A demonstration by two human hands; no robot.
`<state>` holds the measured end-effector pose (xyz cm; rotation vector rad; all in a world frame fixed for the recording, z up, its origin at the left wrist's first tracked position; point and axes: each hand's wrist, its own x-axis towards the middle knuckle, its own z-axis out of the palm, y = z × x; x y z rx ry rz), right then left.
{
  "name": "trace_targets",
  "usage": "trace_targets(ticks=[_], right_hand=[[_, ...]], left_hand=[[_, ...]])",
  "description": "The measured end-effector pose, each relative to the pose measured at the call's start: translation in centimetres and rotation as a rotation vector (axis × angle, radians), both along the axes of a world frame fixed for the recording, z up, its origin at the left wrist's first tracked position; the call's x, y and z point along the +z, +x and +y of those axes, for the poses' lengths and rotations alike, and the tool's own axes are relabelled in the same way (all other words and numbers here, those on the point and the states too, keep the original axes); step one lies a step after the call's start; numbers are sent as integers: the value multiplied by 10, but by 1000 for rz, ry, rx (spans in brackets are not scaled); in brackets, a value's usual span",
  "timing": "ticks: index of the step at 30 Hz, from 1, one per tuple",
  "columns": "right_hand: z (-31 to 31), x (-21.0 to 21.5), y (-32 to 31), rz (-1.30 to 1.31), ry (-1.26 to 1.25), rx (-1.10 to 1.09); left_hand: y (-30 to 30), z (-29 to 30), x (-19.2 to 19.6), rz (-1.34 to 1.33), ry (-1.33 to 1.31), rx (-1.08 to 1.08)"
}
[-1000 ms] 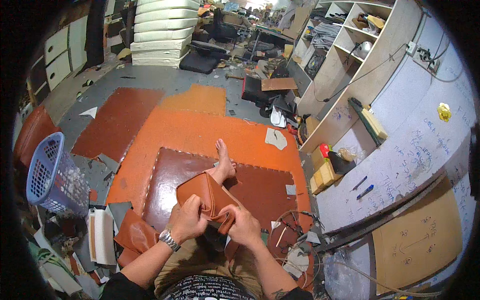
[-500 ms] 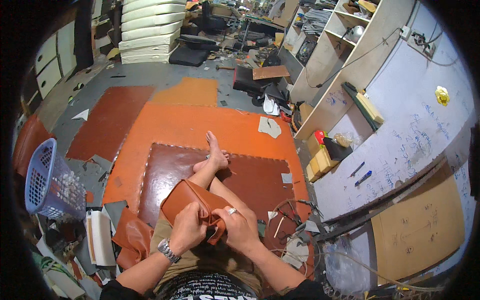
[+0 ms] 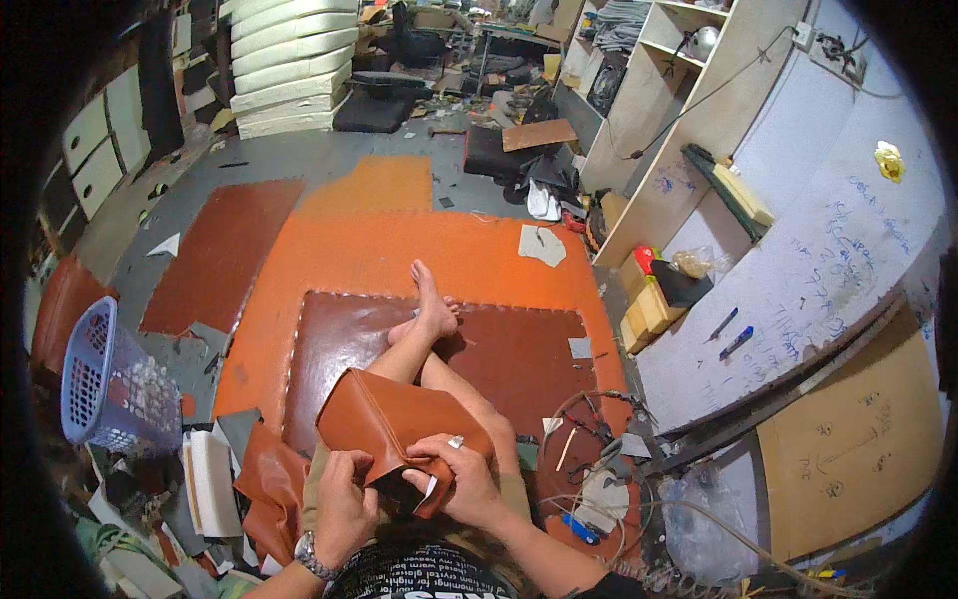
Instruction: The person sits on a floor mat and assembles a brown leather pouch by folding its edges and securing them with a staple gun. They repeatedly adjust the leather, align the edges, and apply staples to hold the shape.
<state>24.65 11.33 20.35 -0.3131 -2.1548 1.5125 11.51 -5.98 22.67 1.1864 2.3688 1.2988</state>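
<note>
I sit on the floor with my legs stretched over a dark brown mat [image 3: 519, 349]. Over my lap I hold a folded piece of reddish-brown leather [image 3: 384, 417]. My left hand [image 3: 344, 504], with a wristwatch, pinches the leather's lower left fold. My right hand [image 3: 461, 479], wearing a ring, grips its lower right corner, where a small pale scrap shows under the thumb. More brown leather pieces [image 3: 267, 479] lie beside my left thigh.
A blue laundry basket [image 3: 105, 384] stands at the left. Orange floor mats [image 3: 399, 250] lie ahead. Wooden shelves [image 3: 679, 110] and a white wall with writing are at the right. Cables and a plastic bag [image 3: 619, 489] lie by my right side. Foam slabs [image 3: 294, 60] are stacked far back.
The leather piece has dropped closer to my lap and my hands have shifted to its lower edge. My head has tilted, so the room sits lower in view.
</note>
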Motion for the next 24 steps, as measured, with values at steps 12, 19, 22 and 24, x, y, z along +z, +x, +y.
trace_targets(ticks=[12, 19, 22, 24], right_hand=[[4, 35, 31, -100, -194, 347], [16, 39, 14, -54, -707, 372], [10, 33, 2, -105, -287, 190], [-2, 27, -7, -175, 22, 15]], left_hand=[[4, 21, -2, 47, 109, 74], [-1, 19, -3, 1, 117, 77], [-3, 19, -4, 9, 129, 81], [-5, 21, -4, 18, 134, 84]])
